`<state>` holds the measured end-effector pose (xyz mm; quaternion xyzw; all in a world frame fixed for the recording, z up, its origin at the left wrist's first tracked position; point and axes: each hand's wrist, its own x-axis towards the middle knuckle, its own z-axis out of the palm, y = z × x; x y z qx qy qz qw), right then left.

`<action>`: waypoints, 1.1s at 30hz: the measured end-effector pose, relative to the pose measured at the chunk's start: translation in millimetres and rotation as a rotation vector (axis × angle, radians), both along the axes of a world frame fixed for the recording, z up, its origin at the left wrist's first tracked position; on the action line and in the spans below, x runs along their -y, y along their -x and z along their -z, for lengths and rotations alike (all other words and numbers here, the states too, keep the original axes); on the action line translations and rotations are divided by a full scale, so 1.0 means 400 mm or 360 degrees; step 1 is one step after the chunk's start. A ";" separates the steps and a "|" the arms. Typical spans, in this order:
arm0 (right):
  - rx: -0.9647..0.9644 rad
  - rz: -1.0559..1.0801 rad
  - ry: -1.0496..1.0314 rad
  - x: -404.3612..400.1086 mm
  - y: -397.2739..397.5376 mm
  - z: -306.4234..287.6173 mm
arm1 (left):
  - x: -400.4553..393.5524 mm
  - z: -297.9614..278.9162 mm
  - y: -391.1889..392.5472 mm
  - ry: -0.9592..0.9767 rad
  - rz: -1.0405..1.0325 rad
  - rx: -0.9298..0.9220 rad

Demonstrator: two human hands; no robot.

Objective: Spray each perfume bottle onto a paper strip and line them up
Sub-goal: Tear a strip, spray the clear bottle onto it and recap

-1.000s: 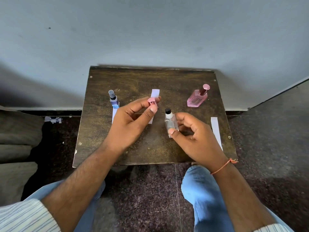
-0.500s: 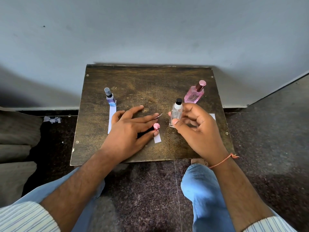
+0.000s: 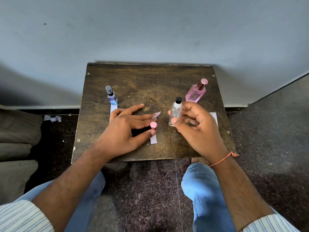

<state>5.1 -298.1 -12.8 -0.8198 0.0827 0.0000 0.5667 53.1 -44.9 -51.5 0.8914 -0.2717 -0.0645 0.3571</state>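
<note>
My right hand [image 3: 195,128] grips a clear perfume bottle [image 3: 175,113] with a white collar and black nozzle, held upright above the small dark table [image 3: 150,81]. My left hand [image 3: 128,128] lies low over a white paper strip [image 3: 153,138] and pinches a small pink cap [image 3: 153,125] between thumb and a finger; the strip's far tip [image 3: 157,114] curls up past my fingers. A blue bottle [image 3: 111,96] stands at the left on another strip [image 3: 113,108]. A pink bottle [image 3: 196,92] stands at the back right. A third strip [image 3: 214,118] is partly hidden behind my right hand.
The table stands against a grey wall [image 3: 150,30]. Torn paper scraps [image 3: 52,118] lie on the dark floor at the left. My knees in blue jeans [image 3: 200,186] are just below the table's front edge.
My left hand came down from mid-air with the pink cap onto the middle strip. My right hand lifted the clear bottle and moved it back and right.
</note>
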 end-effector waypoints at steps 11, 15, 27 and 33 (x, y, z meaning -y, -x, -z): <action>0.0018 -0.0007 -0.0008 -0.013 -0.005 -0.002 | -0.004 -0.007 -0.002 0.0051 -0.0115 0.0100; 0.0010 -0.0008 -0.0033 -0.012 -0.005 0.006 | 0.002 -0.009 0.002 0.0003 -0.0143 0.0123; -0.0147 0.0026 -0.0120 -0.009 -0.004 0.011 | 0.023 -0.014 -0.011 0.0280 -0.0298 0.0096; -0.0387 0.0030 -0.0995 -0.035 -0.011 -0.023 | 0.044 -0.051 -0.009 0.0661 -0.0533 -0.0413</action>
